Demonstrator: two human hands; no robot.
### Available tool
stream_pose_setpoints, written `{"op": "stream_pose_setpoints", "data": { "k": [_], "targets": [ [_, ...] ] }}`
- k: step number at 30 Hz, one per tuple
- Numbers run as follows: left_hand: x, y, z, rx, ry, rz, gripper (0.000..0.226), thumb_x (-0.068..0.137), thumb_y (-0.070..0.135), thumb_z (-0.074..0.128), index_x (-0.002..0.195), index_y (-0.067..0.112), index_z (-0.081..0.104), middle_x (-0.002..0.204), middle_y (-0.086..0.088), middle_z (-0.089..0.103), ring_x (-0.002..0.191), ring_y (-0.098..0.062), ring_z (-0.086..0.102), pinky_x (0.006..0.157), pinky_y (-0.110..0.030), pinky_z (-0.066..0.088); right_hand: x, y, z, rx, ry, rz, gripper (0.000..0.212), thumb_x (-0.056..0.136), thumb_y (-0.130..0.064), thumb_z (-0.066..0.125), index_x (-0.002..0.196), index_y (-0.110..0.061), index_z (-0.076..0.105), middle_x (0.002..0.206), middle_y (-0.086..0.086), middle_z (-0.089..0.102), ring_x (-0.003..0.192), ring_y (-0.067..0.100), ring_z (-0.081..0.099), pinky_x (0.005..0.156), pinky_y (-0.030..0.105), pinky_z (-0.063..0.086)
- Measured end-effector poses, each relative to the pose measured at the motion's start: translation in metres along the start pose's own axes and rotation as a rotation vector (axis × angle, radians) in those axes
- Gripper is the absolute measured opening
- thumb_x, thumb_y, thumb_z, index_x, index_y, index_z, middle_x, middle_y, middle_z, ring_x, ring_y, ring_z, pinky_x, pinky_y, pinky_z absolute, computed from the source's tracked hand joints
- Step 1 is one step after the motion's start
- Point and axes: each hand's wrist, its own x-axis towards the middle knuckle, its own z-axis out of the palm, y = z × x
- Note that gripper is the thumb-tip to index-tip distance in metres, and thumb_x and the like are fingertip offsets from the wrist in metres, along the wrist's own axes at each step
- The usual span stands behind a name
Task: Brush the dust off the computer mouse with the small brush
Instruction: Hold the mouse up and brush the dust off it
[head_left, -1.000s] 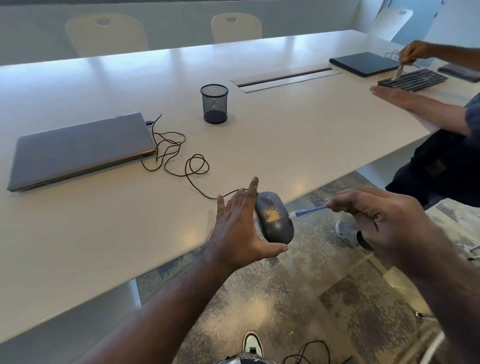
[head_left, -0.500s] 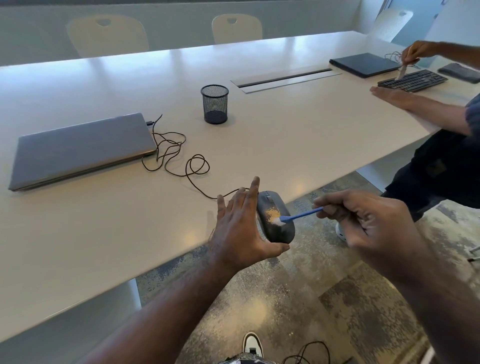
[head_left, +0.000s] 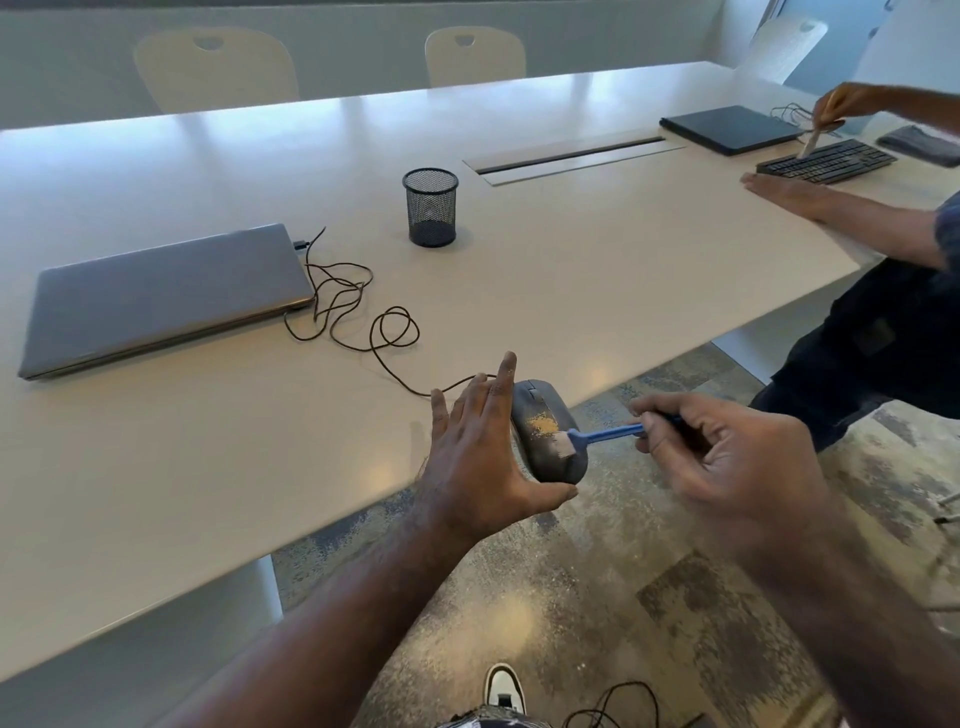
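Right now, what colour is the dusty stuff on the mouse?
Yellowish-tan dust on the dark grey mouse, clearest in the head view.

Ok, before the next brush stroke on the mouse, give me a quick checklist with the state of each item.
1. Mouse steadied: left hand braces its side, thumb under the near end. Ok.
2. Brush grip: right hand pinches the blue handle. Ok.
3. Bristles touching mouse: they rest on its back, beside the dust. Ok.
4. Dust gone: tan patch remains. Not ok.
5. Mouse fully on table: it sits at the edge, near end overhanging. Not ok.
6. Cable slack: loose loops. Ok.
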Motion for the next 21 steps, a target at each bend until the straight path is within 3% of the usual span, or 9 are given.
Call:
{"op": "stream_pose_setpoints", "data": {
  "k": [6, 12, 15, 21],
  "targets": [
    [0.001, 0.001, 0.001, -0.003, -0.006, 0.003, 0.138, 0.054, 0.077, 0.072, 0.154, 0.036, -0.014, 0.158, -0.002, 0.029, 0.150, -0.018, 0.017, 0.122, -0.055, -0.007, 0.001, -0.006, 0.001, 0.041, -0.013, 0.013, 0.027, 0.088, -0.033, 0.064, 0.115, -0.034, 0.063, 0.080, -0.024, 0.070, 0.072, -0.001, 0.070, 0.059, 0.021, 0.058],
    [0.002, 0.000, 0.000, -0.016, -0.012, 0.004, 0.138, 0.055, 0.078, 0.071, 0.155, 0.035, -0.014, 0.160, -0.003, 0.028, 0.151, -0.019, 0.015, 0.122, -0.055, -0.008, 0.002, -0.001, 0.001, 0.018, -0.002, 0.084, 0.020, 0.087, -0.031, 0.064, 0.105, -0.039, 0.069, 0.071, -0.021, 0.069, 0.064, 0.002, 0.069, 0.052, 0.027, 0.059],
    [0.001, -0.001, -0.001, -0.022, -0.016, -0.004, 0.138, 0.053, 0.079, 0.069, 0.155, 0.035, -0.014, 0.160, -0.003, 0.027, 0.152, -0.018, 0.014, 0.122, -0.055, -0.008, 0.006, 0.002, -0.007, 0.018, 0.028, 0.110, 0.019, 0.089, -0.029, 0.063, 0.103, -0.042, 0.067, 0.079, -0.024, 0.070, 0.063, 0.007, 0.070, 0.048, 0.030, 0.058],
    [0.003, -0.002, -0.002, -0.034, -0.011, 0.000, 0.139, 0.052, 0.080, 0.068, 0.156, 0.033, -0.011, 0.160, -0.001, 0.027, 0.152, -0.015, 0.013, 0.122, -0.053, -0.009, 0.005, -0.004, -0.008, 0.125, -0.023, 0.120, 0.014, 0.087, -0.034, 0.064, 0.096, -0.044, 0.070, 0.080, -0.021, 0.072, 0.069, 0.008, 0.072, 0.056, 0.032, 0.061]
  ]
}}
